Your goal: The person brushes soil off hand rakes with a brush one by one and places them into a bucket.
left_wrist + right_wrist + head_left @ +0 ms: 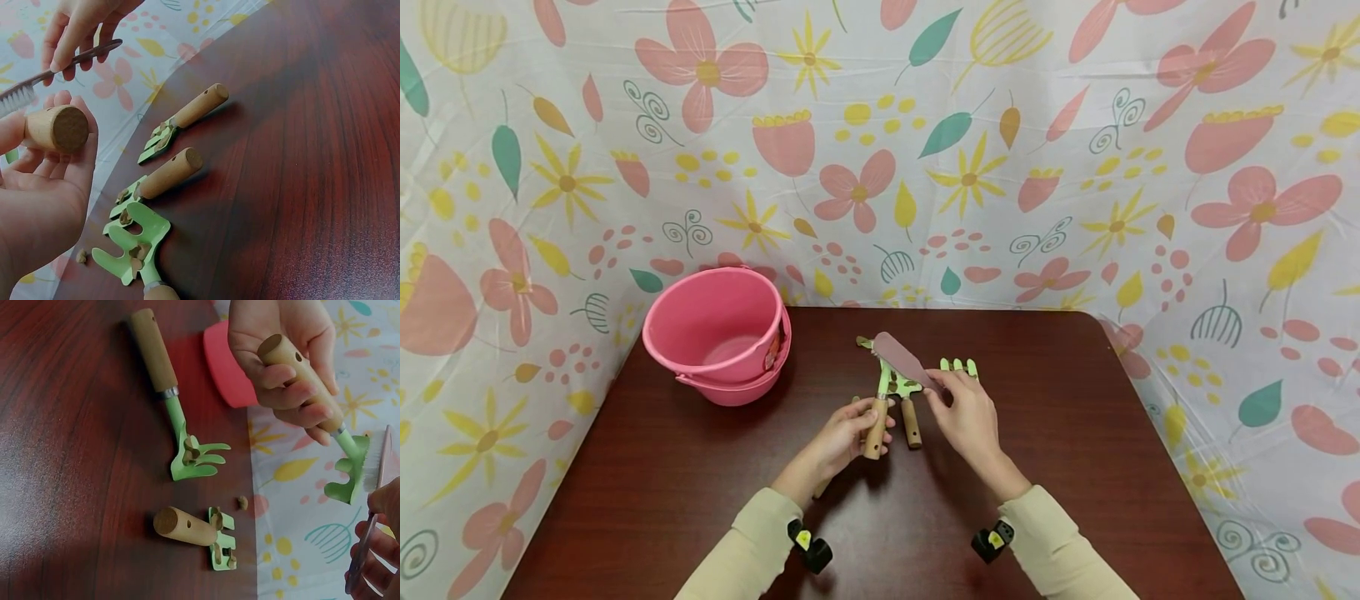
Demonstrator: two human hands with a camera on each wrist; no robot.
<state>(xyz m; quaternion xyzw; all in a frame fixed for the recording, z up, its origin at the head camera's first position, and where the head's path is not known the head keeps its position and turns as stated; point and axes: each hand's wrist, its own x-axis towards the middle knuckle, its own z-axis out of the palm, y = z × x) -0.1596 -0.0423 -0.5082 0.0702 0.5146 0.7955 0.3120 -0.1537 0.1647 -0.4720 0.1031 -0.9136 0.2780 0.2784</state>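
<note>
- Left hand [842,437] curls round a rake [317,386].
- Right hand [966,412] pinches a brush [904,360].
- Best hold the rake steady, stroking lightly toward the far edge of the table [1037,358].

Left hand [848,433]: my green-headed garden tool [319,380], wooden handle, head pointing away from me. Right hand [968,415]: my mauve brush [901,358], white bristles facing that head.
</note>
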